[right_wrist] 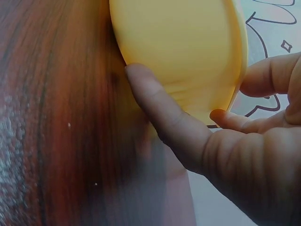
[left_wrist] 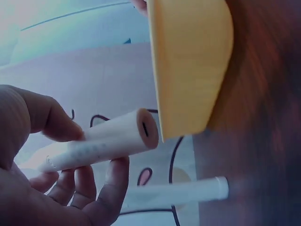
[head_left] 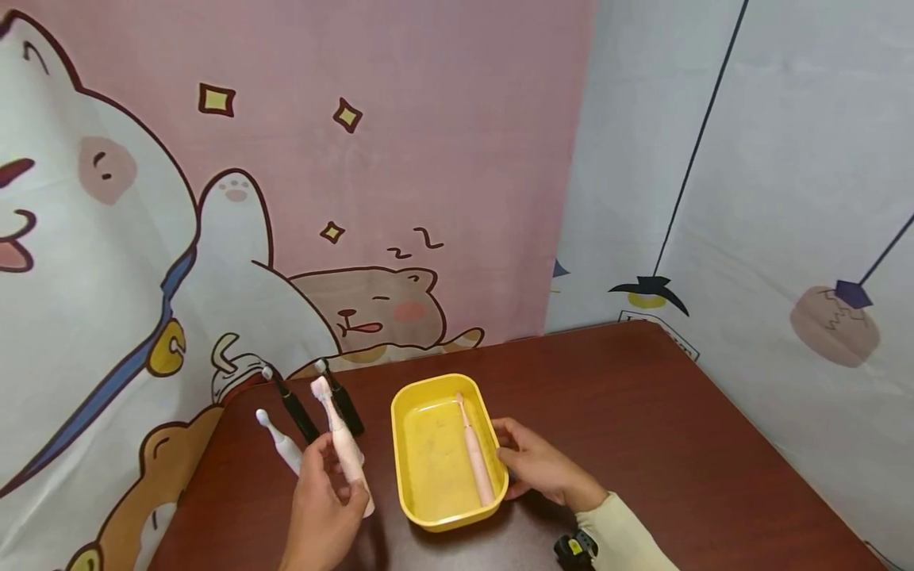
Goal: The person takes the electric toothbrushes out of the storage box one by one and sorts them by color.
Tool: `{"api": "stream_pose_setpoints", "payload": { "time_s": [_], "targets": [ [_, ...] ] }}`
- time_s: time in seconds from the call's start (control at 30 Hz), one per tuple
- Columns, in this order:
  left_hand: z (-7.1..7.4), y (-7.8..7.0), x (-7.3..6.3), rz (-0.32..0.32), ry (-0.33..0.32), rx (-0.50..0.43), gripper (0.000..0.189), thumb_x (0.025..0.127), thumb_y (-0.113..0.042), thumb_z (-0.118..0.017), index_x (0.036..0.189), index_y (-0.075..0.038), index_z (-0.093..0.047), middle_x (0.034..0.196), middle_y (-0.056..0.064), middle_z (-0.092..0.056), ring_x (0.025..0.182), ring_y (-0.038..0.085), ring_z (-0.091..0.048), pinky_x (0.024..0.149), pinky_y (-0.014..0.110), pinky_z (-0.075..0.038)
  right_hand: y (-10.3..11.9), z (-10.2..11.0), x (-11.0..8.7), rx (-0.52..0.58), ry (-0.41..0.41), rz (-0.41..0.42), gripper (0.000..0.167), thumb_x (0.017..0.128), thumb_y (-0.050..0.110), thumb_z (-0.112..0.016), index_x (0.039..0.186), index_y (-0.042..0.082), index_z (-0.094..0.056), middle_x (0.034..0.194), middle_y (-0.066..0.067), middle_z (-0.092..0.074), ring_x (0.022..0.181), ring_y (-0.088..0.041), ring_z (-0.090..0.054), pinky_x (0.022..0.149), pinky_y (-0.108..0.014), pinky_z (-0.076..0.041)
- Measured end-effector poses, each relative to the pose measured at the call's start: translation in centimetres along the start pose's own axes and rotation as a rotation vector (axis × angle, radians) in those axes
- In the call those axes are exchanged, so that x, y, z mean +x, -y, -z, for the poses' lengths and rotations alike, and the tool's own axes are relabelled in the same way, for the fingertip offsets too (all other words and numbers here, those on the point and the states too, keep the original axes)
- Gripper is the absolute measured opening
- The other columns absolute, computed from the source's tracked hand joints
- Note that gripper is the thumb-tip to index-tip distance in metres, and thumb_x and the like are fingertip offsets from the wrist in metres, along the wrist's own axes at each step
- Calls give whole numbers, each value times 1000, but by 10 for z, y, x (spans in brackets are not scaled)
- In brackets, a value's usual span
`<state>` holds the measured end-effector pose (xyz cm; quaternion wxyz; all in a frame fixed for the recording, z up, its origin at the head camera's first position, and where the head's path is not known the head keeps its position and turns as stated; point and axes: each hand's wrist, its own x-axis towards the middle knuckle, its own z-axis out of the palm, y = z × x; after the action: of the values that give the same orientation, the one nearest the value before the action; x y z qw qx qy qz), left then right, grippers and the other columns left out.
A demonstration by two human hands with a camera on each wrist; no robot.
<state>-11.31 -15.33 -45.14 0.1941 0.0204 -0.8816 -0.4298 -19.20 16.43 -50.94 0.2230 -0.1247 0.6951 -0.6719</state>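
Yellow tray [head_left: 431, 464], positioned at lower centre of the head view, rests on a reddish-brown table [head_left: 593, 381]. Looking on from here, I see a second pink toothbrush [head_left: 474, 454] lying inside it, along the right-hand side, bristle end toward the top of the frame. Left hand [head_left: 323, 507], lower left of centre: thumb and fingers are curled round the handle of a pink toothbrush [head_left: 347, 450], pinching it at the lower part, head end pointing to the upper left. This toothbrush is located to the left of the tray and apart from it. Further left are a white toothbrush [head_left: 278, 441], a black toothbrush [head_left: 296, 412] and another black toothbrush [head_left: 347, 406], the last partly hidden behind the held one. Right hand [head_left: 540, 468], lower right of centre: fingers are spread, tips touching the tray's right side. A pale sleeve [head_left: 624, 531] and a dark wrist device [head_left: 575, 549] adjoin it at the bottom edge. Left wrist view: the held handle crosses the centre, its flat base with a dark slot facing right; the tray wall occupies the upper right, and a pale handle [left_wrist: 183, 192] appears below. Right wrist view: fingertips contact the tray's outer wall and rim at upper centre, one finger set low, near the table.
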Motion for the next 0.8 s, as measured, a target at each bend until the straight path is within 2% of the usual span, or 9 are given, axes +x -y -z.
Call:
{"api": "stream_pose_setpoints", "payload": {
  "time_s": [0.1,0.33,0.5,0.6,0.7,0.8],
  "targets": [
    [4,9,-1,12,-48,21,71,75,14,-71,140,4,-42,118,18,-62,97,18,-57,69,24,-56,1,0,0,-2,-3,-3,48,110,9,-42,157,1,-35,142,-31,-50,104,-33,-70,65,-54,-63],
    [16,30,1,9,-178,83,71,71,16,-73,134,6,-41,111,19,-61,86,8,-57,66,22,-57,1,0,0,-7,-3,0,48,110,9,-42,157,0,-34,145,-32,-48,106,-33,-69,66,-54,-63],
    [24,42,3,-9,-233,131,71,70,14,-74,132,8,-41,110,23,-61,87,19,-58,67,15,-46,1,0,0,-20,-11,3,48,110,9,-43,157,0,-35,144,-32,-48,105,-32,-69,66,-54,-62],
    [26,49,5,-13,-260,141,70,69,13,-75,131,7,-41,110,23,-61,85,22,-56,69,13,-38,0,0,0,-16,-10,-1,48,110,9,-43,157,1,-35,144,-31,-48,105,-32,-69,65,-54,-63],
    [27,55,6,-4,-273,143,70,70,12,-74,131,6,-42,109,21,-61,81,19,-54,68,13,-36,-1,0,0,-11,-7,-4,48,110,9,-43,157,1,-35,145,-31,-48,105,-32,-69,65,-54,-62],
    [27,61,7,-7,-281,141,70,70,12,-74,132,7,-41,110,23,-61,83,24,-55,69,14,-35,-1,0,0,-12,-6,-6,48,110,9,-44,157,1,-35,144,-31,-48,104,-32,-69,65,-53,-62]
  ]
}}
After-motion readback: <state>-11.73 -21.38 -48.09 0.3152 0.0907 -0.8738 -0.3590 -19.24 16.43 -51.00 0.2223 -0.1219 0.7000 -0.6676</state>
